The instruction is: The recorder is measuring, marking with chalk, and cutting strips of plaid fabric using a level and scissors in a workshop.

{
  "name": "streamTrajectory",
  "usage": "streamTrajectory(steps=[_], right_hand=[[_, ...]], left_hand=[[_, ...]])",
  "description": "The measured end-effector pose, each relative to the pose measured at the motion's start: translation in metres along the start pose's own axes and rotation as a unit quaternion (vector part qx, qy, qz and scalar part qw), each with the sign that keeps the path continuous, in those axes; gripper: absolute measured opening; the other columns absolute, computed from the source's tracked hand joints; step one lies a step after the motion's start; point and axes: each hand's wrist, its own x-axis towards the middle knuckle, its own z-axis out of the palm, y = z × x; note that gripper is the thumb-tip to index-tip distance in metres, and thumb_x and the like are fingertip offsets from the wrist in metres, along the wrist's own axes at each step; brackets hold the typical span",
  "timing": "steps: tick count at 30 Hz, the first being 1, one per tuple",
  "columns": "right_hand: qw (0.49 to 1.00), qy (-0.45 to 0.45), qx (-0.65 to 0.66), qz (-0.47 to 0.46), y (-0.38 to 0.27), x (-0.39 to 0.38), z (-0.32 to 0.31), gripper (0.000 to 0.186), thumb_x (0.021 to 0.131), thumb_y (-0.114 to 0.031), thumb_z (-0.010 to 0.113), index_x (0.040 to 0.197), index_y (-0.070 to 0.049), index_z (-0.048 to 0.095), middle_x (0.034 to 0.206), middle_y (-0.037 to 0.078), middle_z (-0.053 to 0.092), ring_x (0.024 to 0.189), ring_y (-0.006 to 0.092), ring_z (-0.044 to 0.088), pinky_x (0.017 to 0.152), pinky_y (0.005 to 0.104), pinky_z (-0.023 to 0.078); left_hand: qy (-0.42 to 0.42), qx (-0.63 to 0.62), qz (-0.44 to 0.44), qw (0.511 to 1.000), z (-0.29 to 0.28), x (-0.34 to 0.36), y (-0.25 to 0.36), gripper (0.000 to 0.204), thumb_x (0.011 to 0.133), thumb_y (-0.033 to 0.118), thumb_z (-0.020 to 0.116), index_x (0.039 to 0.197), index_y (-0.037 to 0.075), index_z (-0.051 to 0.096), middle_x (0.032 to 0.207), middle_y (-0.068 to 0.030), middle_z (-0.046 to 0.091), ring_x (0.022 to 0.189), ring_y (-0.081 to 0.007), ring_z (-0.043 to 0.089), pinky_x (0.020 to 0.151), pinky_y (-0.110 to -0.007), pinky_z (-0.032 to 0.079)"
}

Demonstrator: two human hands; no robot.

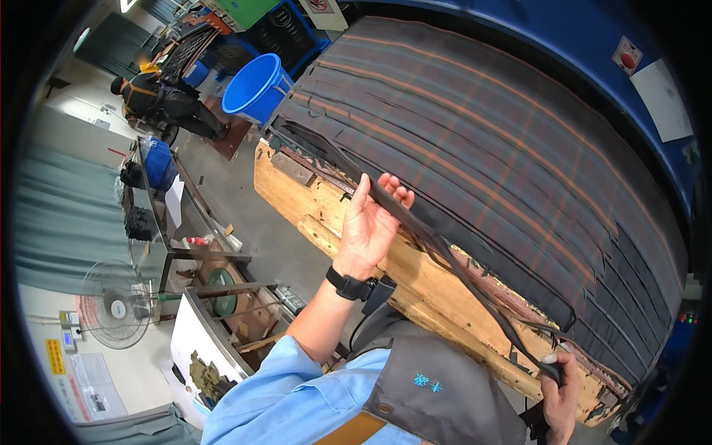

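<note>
A long dark strip (475,291) of cloth-like material runs slantwise between my two hands, along the near edge of a layered plaid fabric stack (475,126). My left hand (371,226), palm turned up, has loosely curled fingers around the strip, which passes between thumb and fingertips. At the lower right, my right hand (560,397) grips the strip's near end, thumb on top. Part of that hand's fingers is hidden. Beneath the strip lies a worn wooden board (423,285). The fabric is dark grey with orange lines, its near edge ragged with narrow dark bands.
A blue machine body (578,52) rises behind the fabric. A blue bin (254,85) stands beyond the board's far left end. To the left are a metal-framed table (208,254) and a fan (117,308). Another person (167,100) stands farther back.
</note>
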Motion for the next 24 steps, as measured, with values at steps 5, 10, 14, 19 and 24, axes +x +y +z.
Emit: streamTrajectory(steps=[5,10,14,19,24], right_hand=[[0.991,-0.043,0.096,0.079,0.018,-0.008,-0.044,0.023,0.102,-0.020,0.062,0.114,-0.002,0.056,0.086,0.001,0.057,0.066,0.0049,0.050,0.056,0.0192,0.037],[0.990,-0.080,0.081,0.083,0.035,-0.009,-0.064,0.030,0.105,-0.025,0.060,0.097,0.004,0.065,0.096,0.006,0.057,0.077,0.0145,0.058,0.072,0.0296,0.049],[0.992,-0.101,-0.021,0.068,0.061,0.003,-0.065,0.030,0.101,-0.024,0.066,0.091,0.004,0.066,0.083,0.004,0.060,0.069,0.0117,0.059,0.064,0.0280,0.051],[0.979,-0.105,-0.041,0.172,0.085,0.013,-0.069,0.018,0.100,-0.013,0.065,0.092,0.004,0.067,0.082,0.003,0.066,0.070,0.0098,0.062,0.066,0.0268,0.052],[0.974,-0.078,-0.034,0.211,0.107,0.021,-0.070,0.011,0.099,-0.006,0.065,0.100,0.005,0.067,0.085,0.005,0.069,0.071,0.0095,0.063,0.065,0.0263,0.055]], left_hand=[[0.015,0.070,0.077,0.994,-0.008,0.014,0.032,0.033,0.109,0.028,0.054,0.126,0.000,0.059,0.123,-0.0119,0.067,0.119,-0.0273,0.064,0.115,-0.046,0.049],[-0.024,0.059,0.109,0.992,0.001,0.013,0.060,0.033,0.109,0.021,0.052,0.135,-0.001,0.054,0.113,-0.0109,0.066,0.109,-0.0265,0.063,0.115,-0.046,0.047],[-0.057,0.129,0.141,0.980,0.010,-0.011,0.073,0.040,0.110,0.020,0.050,0.142,-0.004,0.049,0.112,-0.0105,0.061,0.107,-0.0245,0.060,0.111,-0.042,0.050],[0.042,0.180,0.184,0.965,-0.002,-0.028,0.089,0.041,0.112,0.021,0.047,0.146,-0.001,0.046,0.107,-0.0070,0.062,0.103,-0.0230,0.061,0.107,-0.042,0.052],[0.151,0.443,0.169,0.867,-0.038,-0.026,0.089,0.044,0.107,0.015,0.053,0.147,-0.003,0.045,0.101,-0.0050,0.059,0.097,-0.0181,0.062,0.095,-0.035,0.052]])
